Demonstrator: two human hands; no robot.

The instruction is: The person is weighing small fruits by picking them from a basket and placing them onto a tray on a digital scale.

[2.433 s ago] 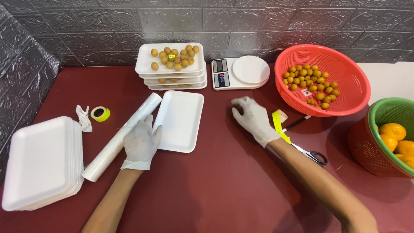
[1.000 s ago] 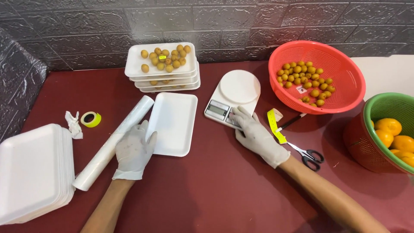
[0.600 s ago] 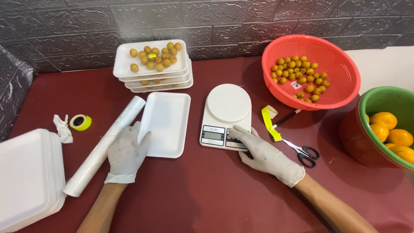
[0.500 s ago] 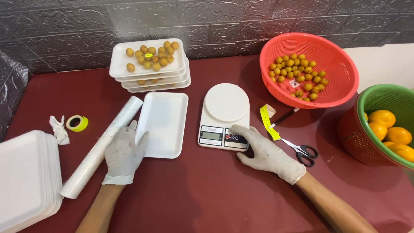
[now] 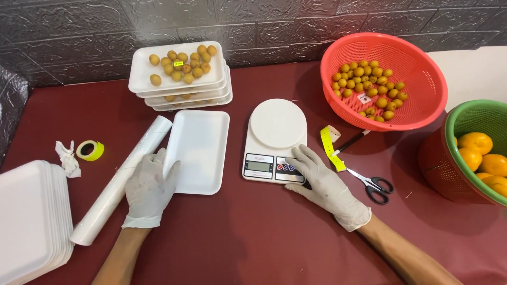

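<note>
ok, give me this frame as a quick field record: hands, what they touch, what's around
left hand: gloved, flat on the empty foam tray, beside the film roll
right hand: gloved, fingers on the kitchen scale at its button corner
scale platform: bare
behind tray: stacked foam trays, top one holding small yellow fruit
far right: red basket of small fruit, green basket of oranges
by scale: scissors, yellow strip
far left: pile of foam trays, tape roll
surface: dark red table

A small fruit-packing station: kitchen scale (image 5: 274,141) at centre, foam trays (image 5: 31,219) at 8 o'clock, fruit basket (image 5: 417,58) at 1 o'clock.
</note>
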